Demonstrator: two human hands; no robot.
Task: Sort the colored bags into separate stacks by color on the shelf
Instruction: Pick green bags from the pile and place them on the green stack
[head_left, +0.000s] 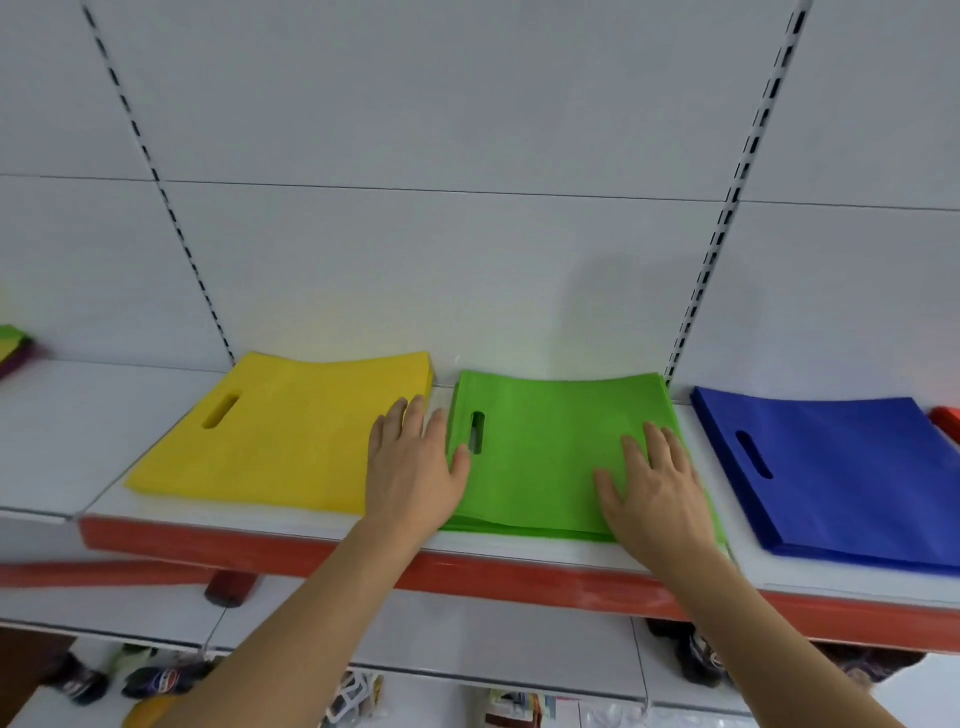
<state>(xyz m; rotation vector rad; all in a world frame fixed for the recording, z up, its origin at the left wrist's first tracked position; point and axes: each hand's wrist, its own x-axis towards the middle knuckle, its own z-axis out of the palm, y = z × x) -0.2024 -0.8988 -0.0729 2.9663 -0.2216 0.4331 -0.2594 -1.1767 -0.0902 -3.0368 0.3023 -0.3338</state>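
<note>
Three flat stacks of bags lie side by side on the white shelf (52, 441): yellow bags (280, 441) on the left, green bags (545, 447) in the middle, blue bags (841, 478) on the right. My left hand (415, 467) lies flat with straight fingers across the gap between the yellow and green stacks, its thumb on the green stack's left edge by the handle slot. On the green stack's right front part rests my right hand (649, 488), palm down with fingers spread.
A mixed pile of bags (13, 348) sits at the far left edge of the shelf, and a red bag (948, 418) peeks in at the far right. The shelf has a red front strip (311, 545). Goods hang below it.
</note>
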